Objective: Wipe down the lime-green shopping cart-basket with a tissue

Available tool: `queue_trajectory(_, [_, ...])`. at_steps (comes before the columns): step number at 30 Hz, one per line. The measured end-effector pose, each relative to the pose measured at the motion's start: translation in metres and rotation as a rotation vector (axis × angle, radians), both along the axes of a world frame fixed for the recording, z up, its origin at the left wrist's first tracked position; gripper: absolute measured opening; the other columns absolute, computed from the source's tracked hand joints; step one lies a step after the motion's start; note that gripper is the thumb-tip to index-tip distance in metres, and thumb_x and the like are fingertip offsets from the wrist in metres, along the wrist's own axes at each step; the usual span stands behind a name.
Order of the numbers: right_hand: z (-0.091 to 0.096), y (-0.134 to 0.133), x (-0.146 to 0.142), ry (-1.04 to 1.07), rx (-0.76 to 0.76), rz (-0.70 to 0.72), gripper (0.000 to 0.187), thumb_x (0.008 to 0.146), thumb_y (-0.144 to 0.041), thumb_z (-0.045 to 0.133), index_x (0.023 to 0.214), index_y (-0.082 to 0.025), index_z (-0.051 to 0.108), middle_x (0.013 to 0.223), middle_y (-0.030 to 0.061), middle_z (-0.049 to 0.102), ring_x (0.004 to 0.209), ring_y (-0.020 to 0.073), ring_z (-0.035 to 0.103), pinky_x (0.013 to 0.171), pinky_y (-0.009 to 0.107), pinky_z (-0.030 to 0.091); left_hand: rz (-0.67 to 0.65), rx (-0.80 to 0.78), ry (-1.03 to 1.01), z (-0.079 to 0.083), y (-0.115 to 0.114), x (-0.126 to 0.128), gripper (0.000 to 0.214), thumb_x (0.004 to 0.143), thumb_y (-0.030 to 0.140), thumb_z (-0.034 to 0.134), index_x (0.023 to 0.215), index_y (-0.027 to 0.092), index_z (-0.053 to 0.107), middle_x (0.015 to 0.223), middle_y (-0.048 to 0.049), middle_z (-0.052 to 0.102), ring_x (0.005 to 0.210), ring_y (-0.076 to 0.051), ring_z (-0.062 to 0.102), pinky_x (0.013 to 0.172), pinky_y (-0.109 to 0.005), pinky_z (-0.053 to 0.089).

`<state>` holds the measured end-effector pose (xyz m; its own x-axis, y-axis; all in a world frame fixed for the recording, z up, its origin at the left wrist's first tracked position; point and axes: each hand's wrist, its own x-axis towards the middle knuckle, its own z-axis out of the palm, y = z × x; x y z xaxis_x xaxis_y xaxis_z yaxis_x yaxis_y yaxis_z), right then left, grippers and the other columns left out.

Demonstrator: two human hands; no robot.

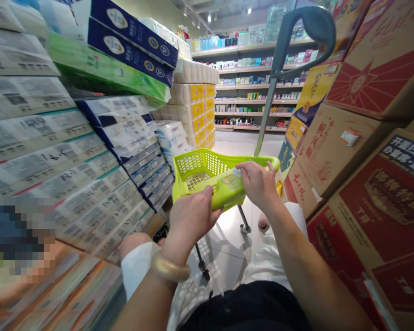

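Observation:
A lime-green plastic shopping basket (193, 194) with perforated walls sits on a wheeled cart frame in front of me. It holds nothing that I can see. My left hand (193, 214), below a gold-coloured bangle (170, 267), is closed round the basket's near rim at the left. My right hand (260, 184) grips the same rim farther right, its fingers bent over the edge. Between the hands, a pale label (230, 180) lies on the rim, and a small white patch shows by my right thumb. The cart's grey pole and looped handle (307, 39) rise beyond the basket.
Stacked tissue packs (55, 151) line the left side, with toilet roll packs (193, 112) farther on. Cardboard cartons (382, 197) stand close on the right. Shelves of small goods (251, 85) cross the back. A caster (245, 228) rests on the tiled floor (224, 248).

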<state>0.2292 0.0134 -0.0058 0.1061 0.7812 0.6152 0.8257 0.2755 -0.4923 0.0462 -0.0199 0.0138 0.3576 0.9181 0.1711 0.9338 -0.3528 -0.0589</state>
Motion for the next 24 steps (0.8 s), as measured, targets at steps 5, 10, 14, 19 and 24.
queue_trajectory(5, [-0.005, -0.017, -0.028, 0.027, 0.059, 0.019, 0.026, 0.094, -0.019, 0.043, 0.094, -0.025, 0.069, 0.103, 0.0031, 0.073, 0.103, 0.0217, 0.064, 0.117, 0.050, 0.010, 0.016, 0.014, -0.014, -0.001, -0.001, 0.005, 0.033, 0.085, 0.048, 0.054, 0.105, 0.022, 0.055, 0.083, -0.0093, 0.072, 0.080, -0.029, 0.070, 0.066, -0.033, 0.047])
queue_trajectory(10, [-0.009, -0.033, -0.049, 0.012, 0.112, 0.140, 0.023, 0.095, -0.021, 0.046, 0.094, -0.027, 0.068, 0.106, 0.0012, 0.073, 0.104, 0.0190, 0.065, 0.118, 0.046, 0.005, -0.022, 0.043, -0.011, -0.002, 0.000, 0.002, 0.034, 0.086, 0.048, 0.054, 0.107, 0.022, 0.056, 0.085, -0.0099, 0.073, 0.080, -0.029, 0.071, 0.064, -0.034, 0.047])
queue_trajectory(14, [-0.017, -0.024, -0.019, 0.043, 0.152, 0.010, 0.025, 0.097, -0.021, 0.042, 0.098, -0.027, 0.066, 0.109, 0.0016, 0.072, 0.109, 0.0205, 0.063, 0.116, 0.049, 0.008, -0.018, 0.050, 0.018, -0.002, 0.000, 0.000, 0.029, 0.084, 0.047, 0.057, 0.100, 0.023, 0.056, 0.079, -0.0082, 0.072, 0.076, -0.030, 0.071, 0.061, -0.034, 0.047])
queue_trajectory(19, [-0.026, -0.018, -0.007, 0.135, 0.209, -0.123, 0.028, 0.097, -0.023, 0.037, 0.098, -0.026, 0.065, 0.111, 0.0042, 0.071, 0.115, 0.0225, 0.060, 0.113, 0.050, 0.016, -0.017, 0.062, 0.028, -0.002, -0.001, 0.002, 0.030, 0.082, 0.046, 0.059, 0.100, 0.023, 0.056, 0.080, -0.0080, 0.072, 0.077, -0.030, 0.071, 0.061, -0.034, 0.047])
queue_trajectory(24, [-0.027, -0.033, -0.044, 0.130, 0.248, 0.020, 0.026, 0.095, -0.019, 0.041, 0.097, -0.027, 0.066, 0.106, 0.0024, 0.072, 0.111, 0.0193, 0.062, 0.116, 0.043, 0.014, -0.023, 0.058, 0.045, -0.001, 0.000, 0.000, 0.027, 0.085, 0.045, 0.055, 0.101, 0.024, 0.055, 0.083, -0.0076, 0.073, 0.077, -0.030, 0.071, 0.061, -0.034, 0.046])
